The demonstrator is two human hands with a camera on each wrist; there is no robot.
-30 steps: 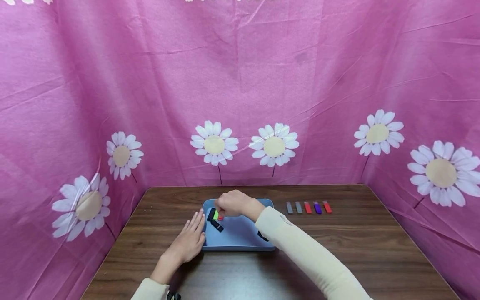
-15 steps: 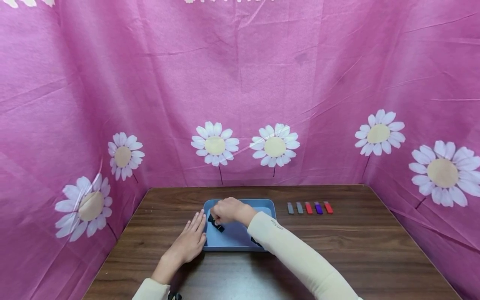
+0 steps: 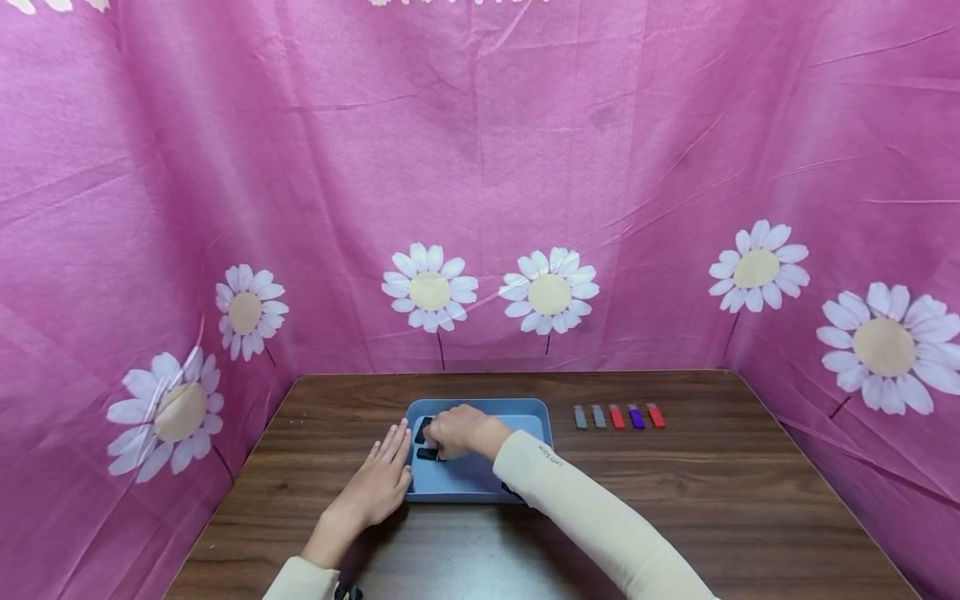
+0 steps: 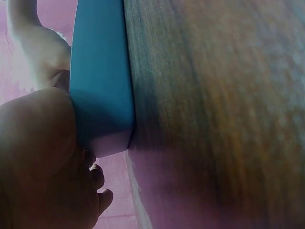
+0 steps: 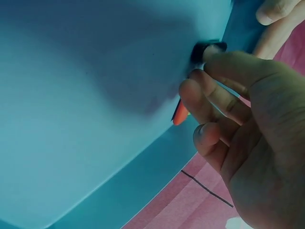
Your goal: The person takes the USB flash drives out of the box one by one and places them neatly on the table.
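Note:
The blue tray (image 3: 480,492) lies on the table with small sticks inside its left part. My left hand (image 3: 378,483) rests with straight fingers against the tray's left wall; in the left wrist view that hand (image 4: 43,152) touches the wall from outside. Inside the tray, my right hand (image 3: 463,429) has curled fingers and holds the right end of a short black stick (image 3: 427,454), its thumb on the stick (image 5: 198,53) in the right wrist view. Behind it lies another black stick (image 3: 423,429). A red-orange piece (image 5: 180,115) shows past my fingers, mostly hidden.
Right of the tray, a row of small clear-ended sticks stands on the brown table (image 3: 675,500): two grey (image 3: 589,417), a red (image 3: 617,417), a purple (image 3: 636,417) and another red (image 3: 656,416). A pink flowered cloth (image 3: 480,167) hangs around the table.
My right hand has come from the tray's back left down to the front black stick. That stick has turned from slanting to lying almost crosswise. My left hand has stayed put.

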